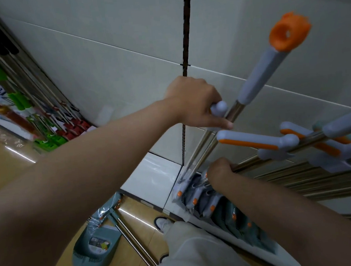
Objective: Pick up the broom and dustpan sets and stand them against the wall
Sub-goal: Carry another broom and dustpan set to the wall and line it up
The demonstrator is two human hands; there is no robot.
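Observation:
My left hand (195, 102) grips the grey handle of a grey-and-orange broom and dustpan set (258, 80), held upright against the white tiled wall (103, 75); its orange cap is at the top right. Lower down, my right hand (220, 172) grips metal poles of the sets standing there. Several more grey-orange and teal sets (318, 142) lean along the wall to the right, their heads (218, 205) on the floor. Another teal broom and dustpan set (95, 248), wrapped in plastic, lies flat on the tan floor to the lower left.
A dark notched strip (186, 37) runs vertically up the wall. Mops with green and red parts (21, 103) lean in the left corner. My light trouser leg and shoe (165, 224) stand beside the lying set on the glossy tan floor (5, 167).

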